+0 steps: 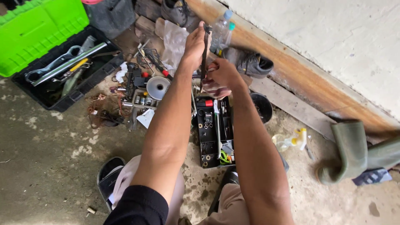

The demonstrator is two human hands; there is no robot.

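Dark strap (203,54), both hands' grip

A narrow black socket tray (214,133) lies open on the stained concrete floor (50,166). Left of the tray sit a shiny metal funnel (158,87) and a scatter of loose sockets, copper wire and small parts (121,104). Further left is a black toolbox (62,73) holding wrenches, its bright green lid (35,29) raised. Right of the tray stand a small black pot (261,106), a clear spray bottle (289,141) and, well apart, green rubber boots (354,152). Beyond the tray lie a grey shoe (254,64) and plastic bottles (223,29).
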